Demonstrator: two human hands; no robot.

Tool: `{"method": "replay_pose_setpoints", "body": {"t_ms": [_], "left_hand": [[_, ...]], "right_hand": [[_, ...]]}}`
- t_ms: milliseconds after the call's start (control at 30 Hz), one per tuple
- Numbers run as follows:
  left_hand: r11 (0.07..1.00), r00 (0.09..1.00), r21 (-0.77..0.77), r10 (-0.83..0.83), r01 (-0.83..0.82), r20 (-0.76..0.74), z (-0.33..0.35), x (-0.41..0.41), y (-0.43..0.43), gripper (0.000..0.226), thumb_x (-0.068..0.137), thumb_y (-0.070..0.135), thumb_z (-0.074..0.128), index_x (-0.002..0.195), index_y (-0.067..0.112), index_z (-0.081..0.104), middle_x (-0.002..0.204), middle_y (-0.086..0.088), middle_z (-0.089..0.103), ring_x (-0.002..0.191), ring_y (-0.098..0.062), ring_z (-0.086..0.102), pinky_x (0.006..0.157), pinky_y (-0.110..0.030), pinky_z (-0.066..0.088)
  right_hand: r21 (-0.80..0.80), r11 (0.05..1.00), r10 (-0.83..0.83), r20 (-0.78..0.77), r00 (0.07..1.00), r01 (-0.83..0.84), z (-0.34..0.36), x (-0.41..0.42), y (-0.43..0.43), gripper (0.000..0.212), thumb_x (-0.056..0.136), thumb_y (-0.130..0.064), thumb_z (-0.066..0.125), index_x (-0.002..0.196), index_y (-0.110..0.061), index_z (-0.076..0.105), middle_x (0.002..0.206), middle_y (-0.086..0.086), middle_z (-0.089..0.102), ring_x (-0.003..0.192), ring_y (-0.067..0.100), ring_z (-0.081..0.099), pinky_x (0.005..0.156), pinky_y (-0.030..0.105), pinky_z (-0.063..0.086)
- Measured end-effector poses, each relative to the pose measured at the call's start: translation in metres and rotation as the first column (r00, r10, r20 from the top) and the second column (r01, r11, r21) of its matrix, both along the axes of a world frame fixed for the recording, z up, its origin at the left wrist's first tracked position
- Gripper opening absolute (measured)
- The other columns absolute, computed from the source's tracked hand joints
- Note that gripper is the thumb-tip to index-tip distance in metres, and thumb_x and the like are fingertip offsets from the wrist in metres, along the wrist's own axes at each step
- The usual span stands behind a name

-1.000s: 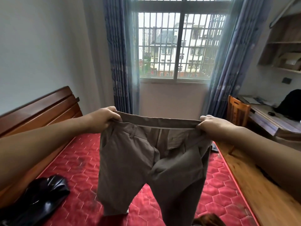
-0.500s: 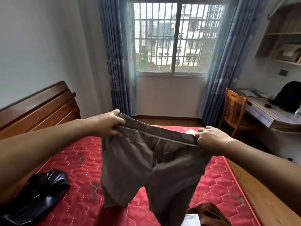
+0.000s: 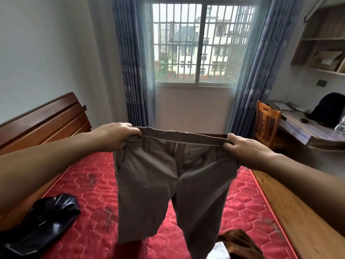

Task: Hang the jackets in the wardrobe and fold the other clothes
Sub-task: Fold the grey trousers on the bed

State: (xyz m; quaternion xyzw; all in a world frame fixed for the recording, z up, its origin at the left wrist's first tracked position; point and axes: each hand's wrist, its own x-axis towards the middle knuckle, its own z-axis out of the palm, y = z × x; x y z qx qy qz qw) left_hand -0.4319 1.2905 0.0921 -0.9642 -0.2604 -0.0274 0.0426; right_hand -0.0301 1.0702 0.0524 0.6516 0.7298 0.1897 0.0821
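Grey-brown trousers (image 3: 168, 186) hang in the air over the bed, waistband stretched level and both legs dangling down. My left hand (image 3: 115, 136) grips the left end of the waistband. My right hand (image 3: 242, 146) grips the right end. A glossy black jacket (image 3: 39, 227) lies crumpled on the red quilted mattress (image 3: 89, 184) at the lower left. A brown garment (image 3: 237, 243) lies on the mattress at the bottom right, partly cut off by the frame edge, with something white beside it.
A wooden headboard (image 3: 44, 120) runs along the left wall and a wooden bed rail (image 3: 291, 208) along the right. Beyond stand a barred window with blue curtains (image 3: 134, 71), a wooden chair (image 3: 267, 122), and a desk (image 3: 306, 128) carrying a black bag.
The waistband, tilted half a second ago, is now level and pulled wider. Both hands have lifted slightly and my view has turned a little to the left.
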Motion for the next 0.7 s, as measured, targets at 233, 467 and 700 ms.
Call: {"method": "replay_pose_setpoints", "body": {"t_ms": [233, 467, 700], "left_hand": [[0.999, 0.992, -0.034, -0.002, -0.003, -0.129, -0.007, -0.003, -0.012, 0.032, 0.083, 0.011, 0.06, 0.088, 0.041, 0.07, 0.096, 0.011, 0.039, 0.08, -0.012, 0.054, 0.066, -0.03, 0.046], [0.98, 0.997, -0.2, -0.004, 0.019, 0.077, -0.009, -0.017, -0.008, 0.05, 0.085, -0.002, 0.057, 0.117, 0.034, 0.072, 0.111, 0.008, 0.058, 0.104, -0.015, 0.061, 0.092, -0.034, 0.051], [0.989, 0.999, -0.147, -0.032, 0.032, 0.001, -0.01, -0.018, -0.012, 0.044, 0.075, -0.005, 0.057, 0.083, 0.034, 0.076, 0.096, 0.013, 0.054, 0.089, -0.008, 0.059, 0.081, -0.04, 0.052]], "right_hand": [[-0.113, 0.971, -0.232, -0.265, 0.936, 0.209, -0.012, -0.011, 0.008, 0.006, 0.088, -0.021, 0.058, 0.088, -0.024, 0.063, 0.097, -0.005, 0.04, 0.078, 0.026, 0.06, 0.074, 0.044, 0.056], [0.107, 0.981, -0.076, -0.547, 0.834, 0.159, -0.015, -0.007, 0.001, 0.026, 0.071, 0.005, 0.06, 0.064, -0.02, 0.061, 0.092, -0.005, 0.046, 0.076, 0.023, 0.054, 0.064, 0.037, 0.05], [0.027, 0.997, -0.063, -0.298, 0.952, 0.074, -0.006, -0.007, -0.014, 0.011, 0.089, -0.011, 0.061, 0.085, -0.022, 0.062, 0.109, -0.006, 0.042, 0.076, 0.019, 0.059, 0.068, 0.036, 0.055]]}}
